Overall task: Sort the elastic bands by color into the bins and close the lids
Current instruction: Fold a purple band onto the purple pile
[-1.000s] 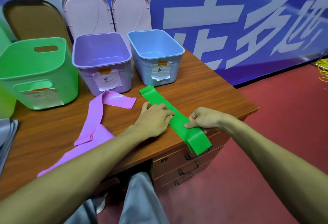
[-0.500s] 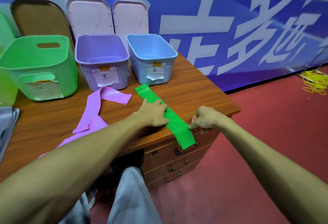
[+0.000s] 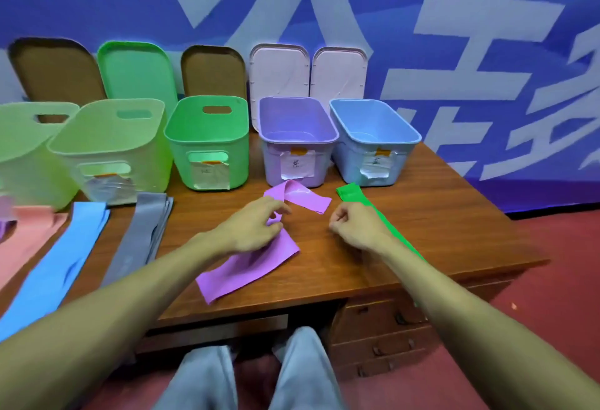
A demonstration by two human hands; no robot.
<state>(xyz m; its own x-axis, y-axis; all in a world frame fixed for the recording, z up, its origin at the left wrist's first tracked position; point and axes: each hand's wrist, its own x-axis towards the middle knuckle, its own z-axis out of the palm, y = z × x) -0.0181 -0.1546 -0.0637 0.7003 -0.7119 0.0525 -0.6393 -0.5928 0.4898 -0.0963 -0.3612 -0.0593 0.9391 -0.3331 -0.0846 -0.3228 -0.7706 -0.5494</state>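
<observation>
Big wooden desk in front of a blue wall with white shapes. On the desk's far side, five open bins in a row: two pale green bins at the left end, then a green bin, a purple bin and a blue bin nearest the desk's right end. Paper labels on the fronts. Behind the bins, lids leaning on the wall: two brown lids, a green lid, two pink lids.

On the desk's left part, flat bands side by side: a pink band, a blue band, a gray band.

In the desk's middle, a purple band, one end looped up just in front of the purple bin. Left hand resting on this band, fingertips curled and pinching it at the fold.

To the right of it, a green band lying flat, running from just in front of the blue bin back under the right arm (rest hidden). Right hand loosely curled above the desk, just beside the green band; holding anything or not, cannot tell.
</observation>
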